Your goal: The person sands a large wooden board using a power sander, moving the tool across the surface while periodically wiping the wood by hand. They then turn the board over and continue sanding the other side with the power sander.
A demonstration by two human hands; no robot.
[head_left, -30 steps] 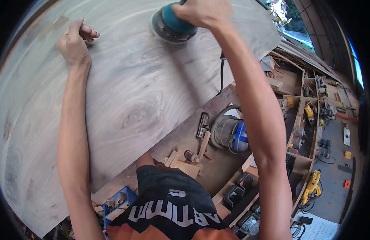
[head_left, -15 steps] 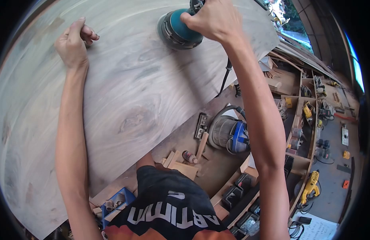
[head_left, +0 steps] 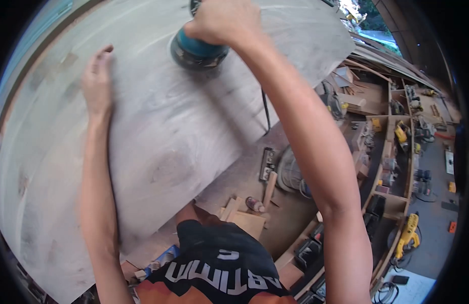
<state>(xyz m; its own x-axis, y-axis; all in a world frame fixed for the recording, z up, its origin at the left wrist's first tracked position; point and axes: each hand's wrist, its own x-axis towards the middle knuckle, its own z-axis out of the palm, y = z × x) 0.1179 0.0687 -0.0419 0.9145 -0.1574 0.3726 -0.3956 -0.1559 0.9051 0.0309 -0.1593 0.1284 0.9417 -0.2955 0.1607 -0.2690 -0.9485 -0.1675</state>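
My right hand (head_left: 227,20) is wrapped round the top of a teal and black power sander (head_left: 199,50), which stands on a large wooden panel (head_left: 158,121) with swirling grain. A black cord hangs from the tool past the panel's edge. On the left part of the same panel, my left hand (head_left: 98,83) rests with nothing in it. Its fingers point away from me and look blurred, apparently loosely extended.
Below the panel's edge are a vacuum (head_left: 292,172), wood offcuts (head_left: 249,223) and a small bottle (head_left: 255,204). On the right run wooden shelves (head_left: 391,202) with tools, and a yellow power tool (head_left: 407,235) lies on a grey surface.
The sander and my right hand have moved left across the panel. My left hand has shifted slightly right and down, and its fingers have straightened from a curl. The view has turned a little.
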